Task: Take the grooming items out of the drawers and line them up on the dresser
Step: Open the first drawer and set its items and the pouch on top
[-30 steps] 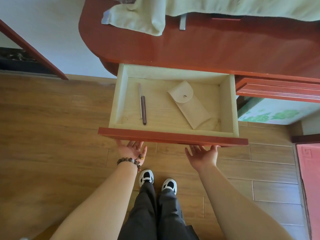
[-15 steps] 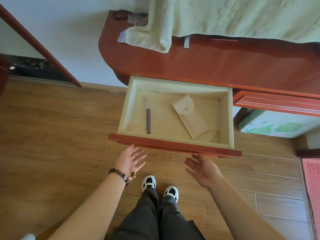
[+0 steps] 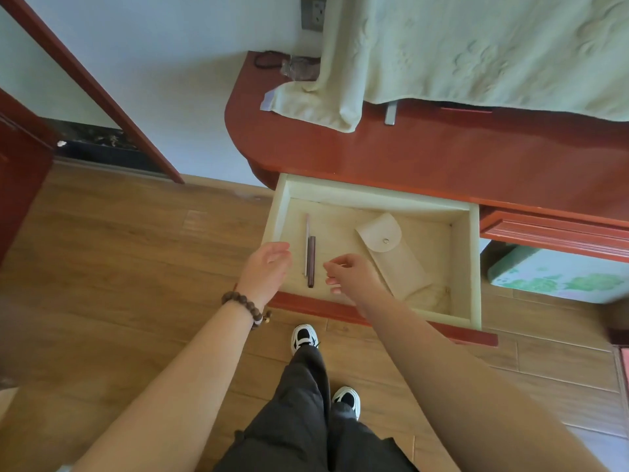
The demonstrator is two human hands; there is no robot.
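Note:
The pale drawer (image 3: 472,267) stands pulled out from the red-brown dresser (image 3: 425,155). Inside it lie a thin dark stick-like tool (image 3: 311,262) with a slim pale one beside it, and a beige snap pouch (image 3: 391,257) to the right. My left hand (image 3: 269,267), with a bead bracelet on the wrist, hovers over the drawer's left front corner, fingers curled and empty. My right hand (image 3: 350,275) is over the drawer just right of the dark tool, fingers apart, holding nothing.
A pale green cloth (image 3: 476,52) drapes over the back of the dresser top, with a small metal piece (image 3: 390,114) below it. A second drawer front (image 3: 551,229) stays closed at the right. Wooden floor and my shoes are below; a door frame (image 3: 102,90) stands left.
Both hands rose from below the drawer front and now reach into the drawer on either side of the dark tool. The view tilted up, showing more of the dresser top.

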